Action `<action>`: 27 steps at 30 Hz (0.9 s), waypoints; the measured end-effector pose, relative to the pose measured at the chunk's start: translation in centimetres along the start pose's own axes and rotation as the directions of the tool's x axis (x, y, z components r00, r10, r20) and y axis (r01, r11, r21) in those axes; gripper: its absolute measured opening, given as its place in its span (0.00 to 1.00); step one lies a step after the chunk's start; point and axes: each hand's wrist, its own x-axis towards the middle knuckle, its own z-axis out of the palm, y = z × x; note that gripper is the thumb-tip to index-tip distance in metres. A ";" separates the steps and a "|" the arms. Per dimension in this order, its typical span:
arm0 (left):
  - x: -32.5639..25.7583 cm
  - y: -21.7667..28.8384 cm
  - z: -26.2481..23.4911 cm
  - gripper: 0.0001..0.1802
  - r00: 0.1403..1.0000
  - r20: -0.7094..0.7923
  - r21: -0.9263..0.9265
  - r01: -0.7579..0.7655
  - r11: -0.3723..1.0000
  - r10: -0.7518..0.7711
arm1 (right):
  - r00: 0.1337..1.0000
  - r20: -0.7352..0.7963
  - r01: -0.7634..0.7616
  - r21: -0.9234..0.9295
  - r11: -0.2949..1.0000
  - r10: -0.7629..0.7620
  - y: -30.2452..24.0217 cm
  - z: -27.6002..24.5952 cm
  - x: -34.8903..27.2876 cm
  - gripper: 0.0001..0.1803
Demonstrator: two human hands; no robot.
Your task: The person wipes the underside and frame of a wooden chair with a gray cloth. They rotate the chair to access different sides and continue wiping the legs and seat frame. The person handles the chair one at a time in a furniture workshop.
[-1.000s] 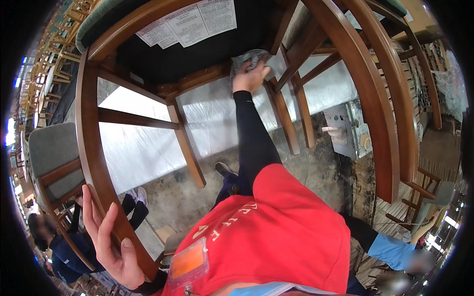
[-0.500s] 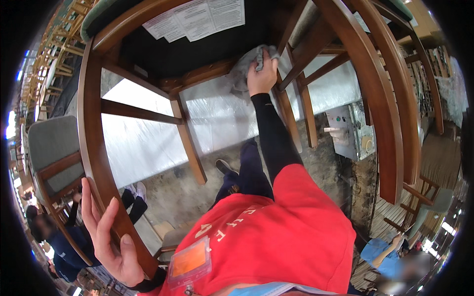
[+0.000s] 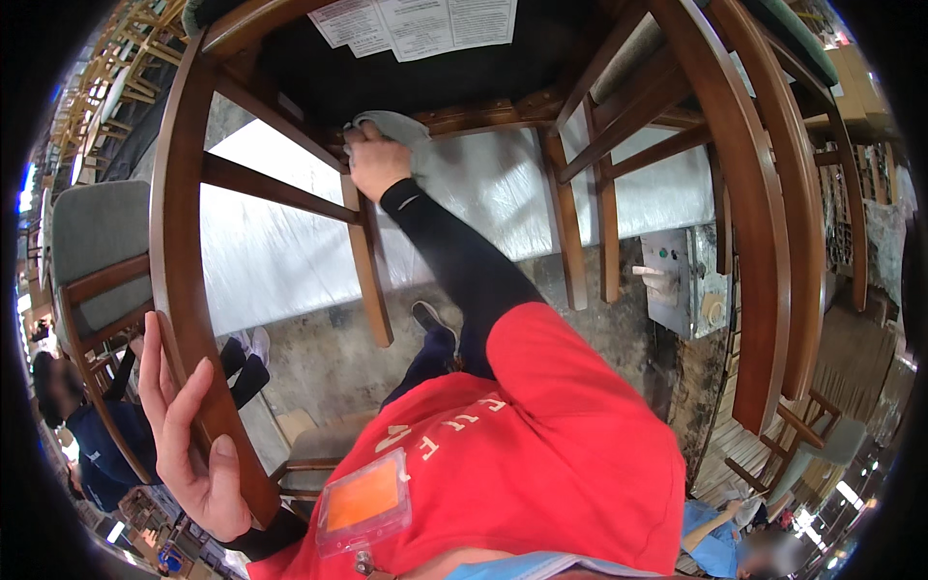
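On the wooden chair, the right hand gripped a grey cloth at the left end of the far rail. The rail's long axis ran crosswise, rightward from that hand, the nearer one. The left hand, fingers extended, unclenched, lay alongside the chair's near left leg.

Item 1: chair, dk.-brown wd. frame, tipped so blk. underside faces view (white printed sheets are stuck on it). Item 2: cloth, grey, sits bunched at frame's far rail, nr. far L leg.
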 end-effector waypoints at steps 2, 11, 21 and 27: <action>-0.5 -0.1 -0.1 0.27 1.000 -0.014 -0.012 0.009 1.000 -0.009 | 0.981 0.076 0.179 -0.031 0.983 -0.176 3.2 -2.1 0.2 0.19; -0.9 -0.1 0.5 0.33 0.997 -0.072 -0.134 0.010 0.991 -0.020 | 0.979 -0.201 -0.041 -0.406 0.913 -0.046 14.7 -10.2 -2.8 0.25; -0.9 -0.3 0.1 0.31 0.997 -0.072 -0.101 0.015 0.995 -0.022 | 0.944 -0.239 0.162 -0.258 0.952 -0.226 8.2 -2.2 -0.4 0.25; -0.6 -0.4 0.7 0.30 0.993 -0.106 -0.156 0.036 0.987 -0.053 | 0.966 -0.082 -0.245 -0.005 0.970 0.244 -1.3 1.1 1.0 0.22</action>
